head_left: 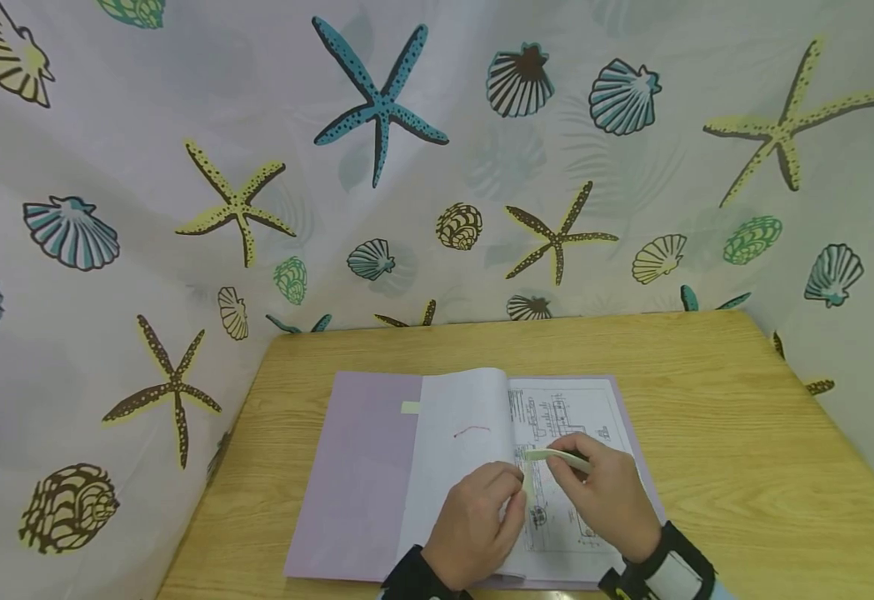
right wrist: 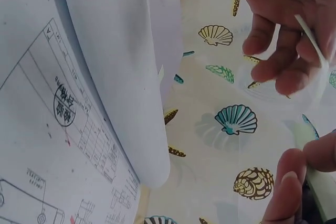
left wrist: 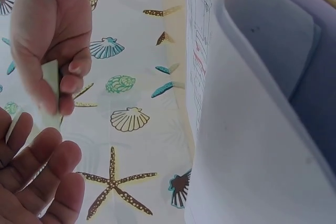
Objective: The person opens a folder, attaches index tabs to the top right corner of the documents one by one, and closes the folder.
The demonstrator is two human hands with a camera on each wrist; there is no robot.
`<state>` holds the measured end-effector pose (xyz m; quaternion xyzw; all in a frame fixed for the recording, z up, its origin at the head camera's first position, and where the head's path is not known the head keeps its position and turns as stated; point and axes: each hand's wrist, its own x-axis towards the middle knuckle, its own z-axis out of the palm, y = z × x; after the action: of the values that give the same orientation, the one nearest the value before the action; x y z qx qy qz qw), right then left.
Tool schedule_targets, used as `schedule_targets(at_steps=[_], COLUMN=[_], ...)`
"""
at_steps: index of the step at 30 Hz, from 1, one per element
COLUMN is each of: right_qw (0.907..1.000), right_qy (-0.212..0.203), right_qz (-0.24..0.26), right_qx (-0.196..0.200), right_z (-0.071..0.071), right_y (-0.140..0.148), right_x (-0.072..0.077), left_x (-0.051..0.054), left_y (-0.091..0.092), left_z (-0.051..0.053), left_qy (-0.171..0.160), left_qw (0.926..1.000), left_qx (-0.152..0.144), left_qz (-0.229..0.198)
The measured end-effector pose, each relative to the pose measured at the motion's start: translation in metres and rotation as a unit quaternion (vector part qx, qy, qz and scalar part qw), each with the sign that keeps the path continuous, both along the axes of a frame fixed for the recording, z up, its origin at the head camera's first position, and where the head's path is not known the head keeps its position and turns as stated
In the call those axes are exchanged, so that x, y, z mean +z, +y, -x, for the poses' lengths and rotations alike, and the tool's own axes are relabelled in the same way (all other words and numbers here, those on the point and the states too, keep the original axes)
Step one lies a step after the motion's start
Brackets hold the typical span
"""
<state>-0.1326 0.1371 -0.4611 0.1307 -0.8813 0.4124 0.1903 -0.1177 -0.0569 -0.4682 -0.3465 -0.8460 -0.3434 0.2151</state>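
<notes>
A lilac folder (head_left: 365,475) lies open on the table, with a curved white page (head_left: 455,467) standing up beside a printed technical drawing (head_left: 594,517). Over the drawing, my right hand (head_left: 605,496) pinches a narrow pale green sticky note pad (head_left: 571,460) between thumb and fingers. My left hand (head_left: 481,521), just left of it, holds a thin pale green sticky note (head_left: 529,490) by its end. In the right wrist view this sticky note (right wrist: 314,40) looks slim and bent. Whether note and pad still touch I cannot tell.
A small pale green tab (head_left: 410,407) sits at the white page's left edge. The wooden table (head_left: 751,433) extends on both sides of the folder. White cloth (head_left: 437,167) printed with shells and starfish hangs behind and at the sides.
</notes>
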Motion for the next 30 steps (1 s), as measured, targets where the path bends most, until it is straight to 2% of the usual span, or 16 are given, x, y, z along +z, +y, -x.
schedule_targets(at_steps=[5, 9, 18, 24, 30], right_qw=[0.9979, 0.9938, 0.9701, 0.9569, 0.9421], right_qy=[-0.055, -0.085, -0.197, -0.249, -0.294], right_qz=[0.005, -0.029, -0.078, -0.108, -0.139], right_qx=[-0.033, -0.065, -0.119, -0.103, -0.083], right_z=[0.003, 0.007, 0.018, 0.024, 0.029], right_y=[0.022, 0.049, 0.116, 0.147, 0.162], right_x=[0.001, 0.0, -0.015, -0.029, -0.044], left_x=[0.0, -0.002, -0.003, -0.002, -0.004], left_y=[-0.006, -0.013, -0.022, -0.023, -0.023], left_z=[0.0, 0.0, 0.002, 0.002, 0.002], left_qy=[-0.019, -0.019, -0.021, -0.009, -0.011], left_qw=[0.9998, 0.9995, 0.9988, 0.9988, 0.9988], left_qx=[0.012, 0.027, 0.043, 0.044, 0.04], left_qz=[0.002, 0.002, -0.007, -0.02, -0.026])
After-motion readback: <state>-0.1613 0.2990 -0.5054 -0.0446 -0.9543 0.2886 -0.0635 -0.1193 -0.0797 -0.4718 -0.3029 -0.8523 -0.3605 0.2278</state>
